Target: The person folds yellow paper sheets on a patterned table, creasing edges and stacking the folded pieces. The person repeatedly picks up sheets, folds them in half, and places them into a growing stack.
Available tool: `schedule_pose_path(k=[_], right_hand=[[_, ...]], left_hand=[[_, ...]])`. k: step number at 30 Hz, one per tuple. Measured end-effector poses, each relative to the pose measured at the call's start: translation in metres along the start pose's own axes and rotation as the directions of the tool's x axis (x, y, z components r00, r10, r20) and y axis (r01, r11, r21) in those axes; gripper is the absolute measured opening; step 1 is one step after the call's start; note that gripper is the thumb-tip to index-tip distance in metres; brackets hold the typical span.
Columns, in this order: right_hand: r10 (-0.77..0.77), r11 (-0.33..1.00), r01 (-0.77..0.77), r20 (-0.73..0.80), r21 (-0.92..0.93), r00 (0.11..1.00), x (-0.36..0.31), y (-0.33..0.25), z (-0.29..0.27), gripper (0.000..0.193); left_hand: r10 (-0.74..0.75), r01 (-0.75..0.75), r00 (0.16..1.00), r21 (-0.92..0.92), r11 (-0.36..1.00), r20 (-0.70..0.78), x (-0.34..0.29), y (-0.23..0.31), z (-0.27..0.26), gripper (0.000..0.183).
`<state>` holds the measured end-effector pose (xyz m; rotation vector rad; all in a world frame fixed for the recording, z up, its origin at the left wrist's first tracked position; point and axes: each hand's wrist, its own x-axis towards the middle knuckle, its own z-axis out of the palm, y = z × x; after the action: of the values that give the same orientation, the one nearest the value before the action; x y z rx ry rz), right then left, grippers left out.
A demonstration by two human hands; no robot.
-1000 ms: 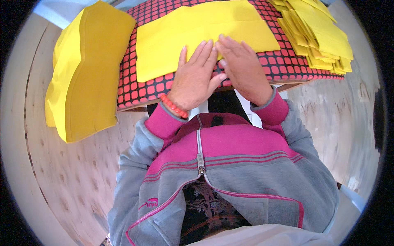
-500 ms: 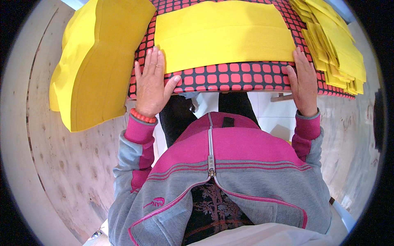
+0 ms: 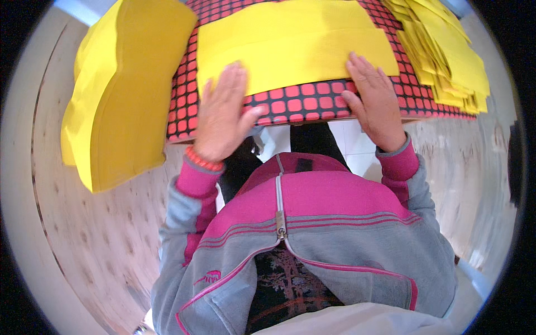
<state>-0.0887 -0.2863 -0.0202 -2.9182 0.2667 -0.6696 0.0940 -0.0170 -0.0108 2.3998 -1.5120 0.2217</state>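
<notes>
A folded yellow fabric piece (image 3: 290,53) lies flat in front of me, with a fold line running along its length. My left hand (image 3: 223,109) is laid over its near left part, fingers stretched out and thumb apart. On its near right part rests my right hand (image 3: 373,100), palm down with the fingers extended and the thumb out over the checked cover. Neither hand grips anything. Beneath the fabric is a table with a red and black checked cover (image 3: 296,104).
Large yellow fabric sheets (image 3: 131,106) drape over the table's left side and hang past its edge. To the right lies a loose stack of folded yellow pieces (image 3: 446,56). A pale wooden surface (image 3: 72,212) shows at the left.
Both hands have moved inward from the fabric's two near corners and now lie over its near part. The whole view has shifted slightly.
</notes>
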Motion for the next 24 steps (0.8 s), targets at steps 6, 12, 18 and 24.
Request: schedule_pose_path(k=[6, 12, 18, 24], right_hand=[[0.132, 0.981, -0.150, -0.146, -0.120, 0.980, -0.028, 0.046, -0.014, 0.052], [0.088, 0.983, -0.131, -0.298, -0.128, 0.951, -0.009, 0.014, -0.016, 0.054], [-0.074, 0.992, 0.091, -0.182, 0.088, 0.981, 0.017, -0.020, 0.004, 0.058], [-0.106, 0.988, 0.129, -0.226, 0.085, 0.968, 0.032, -0.003, 0.008, 0.053]], left_hand=[[-0.168, 0.153, 0.983, 0.189, 0.970, 0.068, -0.014, -0.022, -0.019, 0.067], [0.167, -0.159, 0.983, 0.105, 0.982, -0.071, 0.029, 0.028, -0.012, 0.060], [0.239, -0.254, 0.961, 0.105, 0.961, 0.138, 0.070, 0.042, -0.008, 0.058], [0.357, -0.365, 0.931, 0.196, 0.910, 0.075, 0.075, 0.031, -0.005, 0.056]])
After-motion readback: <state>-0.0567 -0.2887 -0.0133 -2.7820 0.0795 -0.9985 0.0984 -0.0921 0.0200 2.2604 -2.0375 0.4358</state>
